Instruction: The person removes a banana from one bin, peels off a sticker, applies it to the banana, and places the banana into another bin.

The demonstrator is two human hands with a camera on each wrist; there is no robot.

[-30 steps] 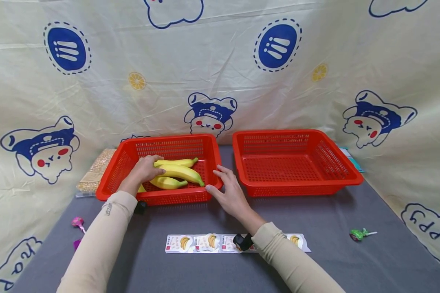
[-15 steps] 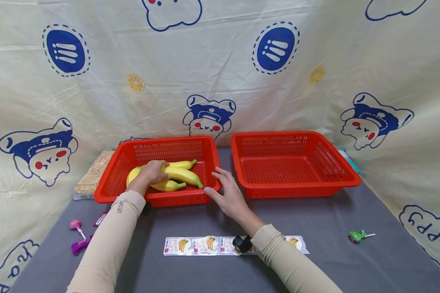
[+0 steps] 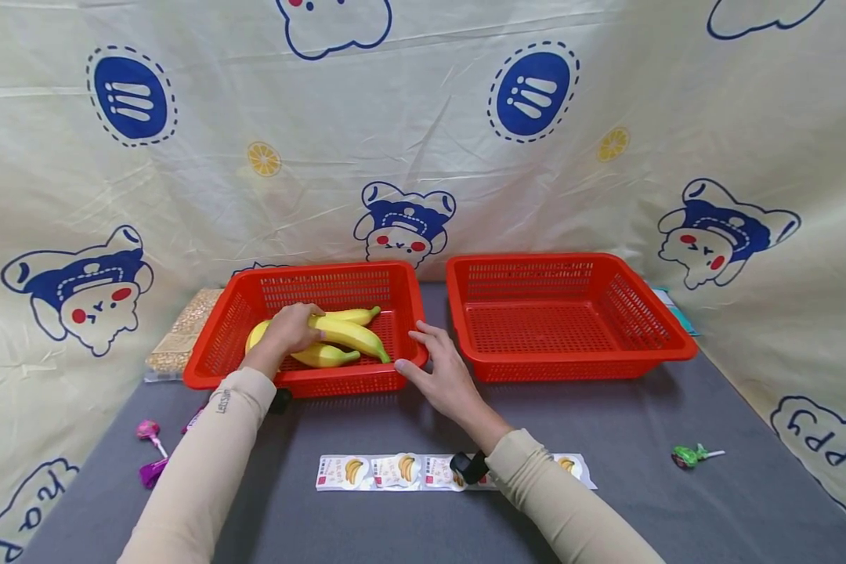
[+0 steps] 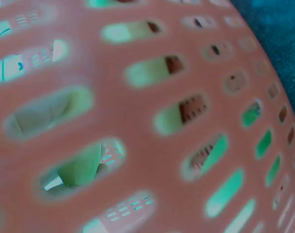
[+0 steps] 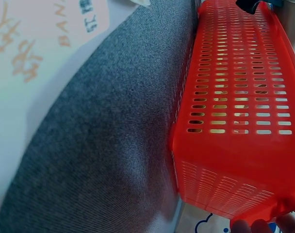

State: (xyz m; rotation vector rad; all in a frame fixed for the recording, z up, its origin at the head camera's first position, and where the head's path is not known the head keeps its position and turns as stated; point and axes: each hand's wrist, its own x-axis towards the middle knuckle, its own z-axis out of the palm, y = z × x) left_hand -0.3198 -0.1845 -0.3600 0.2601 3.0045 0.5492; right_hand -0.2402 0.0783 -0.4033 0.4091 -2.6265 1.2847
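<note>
Several yellow bananas lie in the left red basket (image 3: 352,381). My left hand (image 3: 289,329) reaches over the basket's front rim and holds the uppermost banana (image 3: 352,337) near its left end, with the thumb on the near side. Other bananas (image 3: 324,356) lie beside and under it, partly covered by the hand. My right hand (image 3: 444,380) touches the same basket's front right corner, fingers spread along the rim. In the left wrist view the perforated basket wall (image 4: 138,111) fills the picture and hides the hand. Fingertips (image 5: 260,226) show at the basket corner in the right wrist view.
A second red basket (image 3: 578,368) stands to the right. A strip of banana-printed labels (image 3: 395,470) lies in front on the grey table. Lollipops, one pink (image 3: 148,429) and one green (image 3: 689,456), lie at the sides. A bag of kernels (image 3: 183,333) sits behind the left basket.
My left hand has shifted slightly to the right over the bananas and uncovered a yellow end at its left. My right hand has stayed at the basket corner.
</note>
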